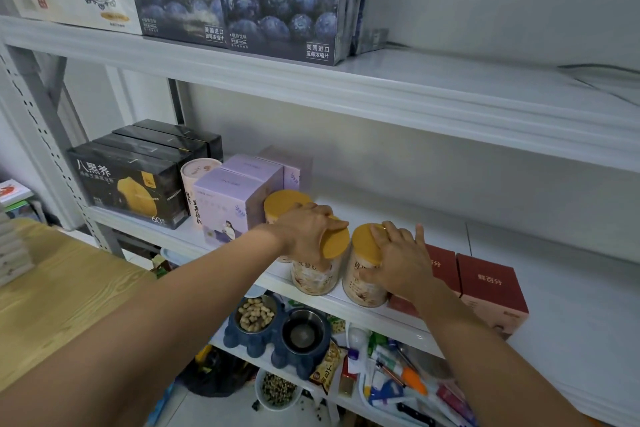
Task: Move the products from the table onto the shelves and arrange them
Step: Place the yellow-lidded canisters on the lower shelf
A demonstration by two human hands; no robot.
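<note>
On the white metal middle shelf [381, 215], near its front edge, the left hand [308, 229] curls over the lid rim of a mustard-lidded cream cylindrical canister [315, 276]. The right hand [401, 260] clasps the twin canister [363, 284] just beside it, fingers on the lid and thumb on the wall. Both look rigid, smooth-walled and fairly heavy if full. The lids might pull off, so gripping round the body seems safer.

Soft, cool, even light fills the white shelving [381, 90], with no hard glare. A dim band of shadow lies on the back wall [433, 156] under the upper board, and the space below the middle shelf [561, 288] is darker. Wide-angle distortion bows the shelf edges, and blur smears the blueberry boxes [277, 3] at the top.
</note>
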